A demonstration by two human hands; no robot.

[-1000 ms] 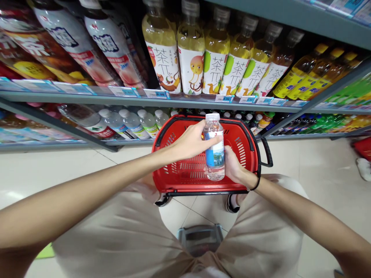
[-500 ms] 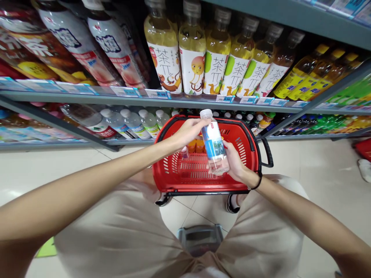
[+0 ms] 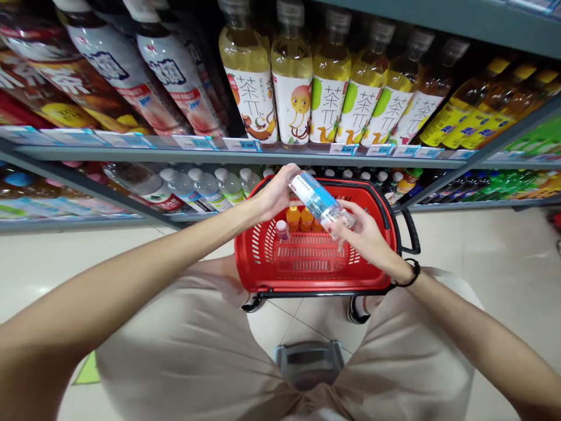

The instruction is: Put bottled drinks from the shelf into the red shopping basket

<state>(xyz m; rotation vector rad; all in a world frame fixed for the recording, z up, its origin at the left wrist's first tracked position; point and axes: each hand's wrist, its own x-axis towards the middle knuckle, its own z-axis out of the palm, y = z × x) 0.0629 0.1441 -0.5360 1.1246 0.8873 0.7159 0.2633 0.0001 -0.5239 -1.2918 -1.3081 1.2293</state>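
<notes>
A clear water bottle [image 3: 316,196] with a blue and white label is held tilted above a red shopping basket [image 3: 280,279]. My left hand [image 3: 277,188] is closed around its cap end, so the cap is hidden. Near the base, my right hand [image 3: 357,231] grips it with the thumb and fingers. Below, the basket holds several orange drink bottles [image 3: 293,218] at its far side and one small bottle with a pinkish cap [image 3: 283,230].
Tall tea bottles [image 3: 249,93] line the shelf [image 3: 280,155] in front. On the lower shelf, white-capped bottles [image 3: 201,190] stand behind the basket. The black basket handle [image 3: 411,231] sticks out at right. A grey stool-like object [image 3: 309,362] is between my legs.
The water bottle has swung from nearly upright to a slant, its cap end toward the left. My left hand has shifted left with the cap end, and my right hand has turned at the base.
</notes>
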